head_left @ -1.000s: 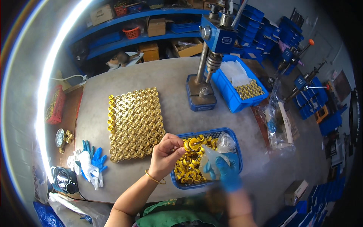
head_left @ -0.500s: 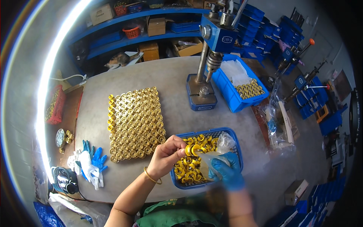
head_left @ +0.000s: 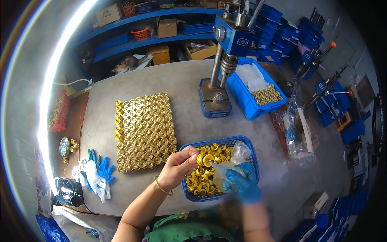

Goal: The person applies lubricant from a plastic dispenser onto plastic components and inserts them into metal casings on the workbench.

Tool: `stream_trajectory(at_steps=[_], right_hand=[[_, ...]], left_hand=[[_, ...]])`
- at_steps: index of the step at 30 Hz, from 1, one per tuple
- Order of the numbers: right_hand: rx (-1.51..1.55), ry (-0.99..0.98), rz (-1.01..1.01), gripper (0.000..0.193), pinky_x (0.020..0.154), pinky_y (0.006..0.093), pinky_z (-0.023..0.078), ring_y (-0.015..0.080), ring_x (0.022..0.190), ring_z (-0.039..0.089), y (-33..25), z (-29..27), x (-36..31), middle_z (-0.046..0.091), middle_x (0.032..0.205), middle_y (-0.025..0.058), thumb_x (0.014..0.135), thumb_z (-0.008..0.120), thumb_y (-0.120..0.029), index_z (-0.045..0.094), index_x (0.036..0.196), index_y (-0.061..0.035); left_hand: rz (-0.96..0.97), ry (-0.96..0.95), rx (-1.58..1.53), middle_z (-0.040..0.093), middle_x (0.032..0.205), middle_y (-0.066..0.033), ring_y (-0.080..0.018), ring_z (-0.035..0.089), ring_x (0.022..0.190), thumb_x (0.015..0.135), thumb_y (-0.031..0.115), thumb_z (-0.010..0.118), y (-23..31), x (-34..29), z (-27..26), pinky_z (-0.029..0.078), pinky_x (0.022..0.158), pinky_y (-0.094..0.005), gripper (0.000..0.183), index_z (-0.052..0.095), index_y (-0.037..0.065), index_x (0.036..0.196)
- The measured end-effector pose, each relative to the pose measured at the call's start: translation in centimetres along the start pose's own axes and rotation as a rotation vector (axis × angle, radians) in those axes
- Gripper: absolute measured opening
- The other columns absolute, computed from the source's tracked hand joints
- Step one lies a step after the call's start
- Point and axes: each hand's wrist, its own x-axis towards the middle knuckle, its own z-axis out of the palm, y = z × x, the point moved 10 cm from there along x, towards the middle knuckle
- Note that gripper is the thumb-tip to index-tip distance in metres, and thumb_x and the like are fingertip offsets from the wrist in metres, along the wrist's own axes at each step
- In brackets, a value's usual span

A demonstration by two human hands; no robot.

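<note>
Over a grey bench, seen from my remote seat on the head cam, a yellow ringed pc (head_left: 204, 160) sits pinched in the L hand (head_left: 177, 167), just above the blue basket (head_left: 217, 140) of loose yellow pcs (head_left: 199, 187). Compared w/ approx 1 sec ago, the R hand (head_left: 242, 183), in a blue glove, now has the clear bag (head_left: 226, 169) brought in so its narrow end points at the dark stub on the ringed pc; vs half a sec ago, I see little change, bar a slight turn of the pc. For the work in hand, I read that as both hands now busy on one pc, tho I can't tell if bag end & stub actually touch. L hand is nearly closed, thumb vs fingertips on the pc's edge, other fingers curled, palm bare. R hand is curled snug round the bag, thumb on top, no visible gap btwn glove & plastic. To the L, tight rows of brass-coloured parts (head_left: 147, 131) stand near but apart from the basket; behind, the blue bench press (head_left: 215, 107) stands w/ no hand on it.
</note>
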Motion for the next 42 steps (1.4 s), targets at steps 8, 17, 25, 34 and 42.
stream_trajectory(at_steps=[8, 17, 25, 34, 42], right_hand=[[-0.041, -0.005, -0.002, 0.015, 0.039, 0.0187, 0.034, 0.0055, 0.043, 0.045, 0.0, -0.3, 0.0, 0.053, 0.055, 0.0020, 0.082, 0.055, -0.011, 0.059, 0.073, 0.0012], [0.176, 0.068, -0.013, 0.017, 0.043, 0.0272, 0.038, 0.0160, 0.049, 0.050, 2.1, -1.7, -0.5, 0.055, 0.059, 0.0074, 0.073, 0.061, -0.020, 0.060, 0.068, -0.0038], [-0.022, 0.095, -0.123, 0.012, 0.042, 0.0338, 0.034, 0.0197, 0.044, 0.047, 0.6, -3.3, 0.2, 0.045, 0.047, 0.0062, 0.069, 0.062, -0.017, 0.059, 0.070, -0.0051], [0.028, -0.017, -0.238, 0.046, 0.038, 0.0252, 0.022, 0.0111, 0.040, 0.033, -0.1, -1.4, 0.6, 0.033, 0.049, 0.0003, 0.082, 0.051, -0.040, 0.053, 0.084, 0.0055], [0.078, -0.028, -0.249, 0.042, 0.040, 0.0256, 0.024, 0.0126, 0.040, 0.035, -0.2, -1.6, 0.6, 0.035, 0.046, -0.0001, 0.082, 0.052, -0.038, 0.052, 0.075, 0.0032]], left_hand=[[-0.036, -0.051, -0.061, 0.038, 0.078, 0.0027, -0.0036, 0.033, 0.057, 0.088, 0.019, 0.050, -0.5, 0.1, 0.3, 0.028, 0.049, -0.0172, 0.020, 0.055, 0.000, 0.081], [-0.020, -0.008, 0.071, 0.042, 0.083, 0.0026, -0.0034, 0.037, 0.063, 0.086, 0.016, 0.053, 1.1, -0.9, -1.3, 0.031, 0.053, -0.0174, 0.015, 0.057, 0.002, 0.084], [0.327, 0.878, 0.949, 0.054, 0.074, -0.0042, -0.0110, 0.049, 0.062, 0.072, 0.007, 0.065, 8.5, -9.2, -19.0, 0.039, 0.055, -0.0225, 0.007, 0.064, 0.002, 0.076], [0.239, 1.147, 1.424, 0.052, 0.075, -0.0051, -0.0170, 0.049, 0.060, 0.074, 0.019, 0.063, 10.0, -12.8, -26.4, 0.040, 0.056, -0.0290, 0.013, 0.062, 0.006, 0.077], [0.259, 1.088, 1.574, 0.051, 0.075, -0.0059, -0.0213, 0.052, 0.067, 0.071, 0.017, 0.066, 9.9, -11.9, -24.6, 0.042, 0.061, -0.0308, 0.009, 0.066, 0.010, 0.076]])
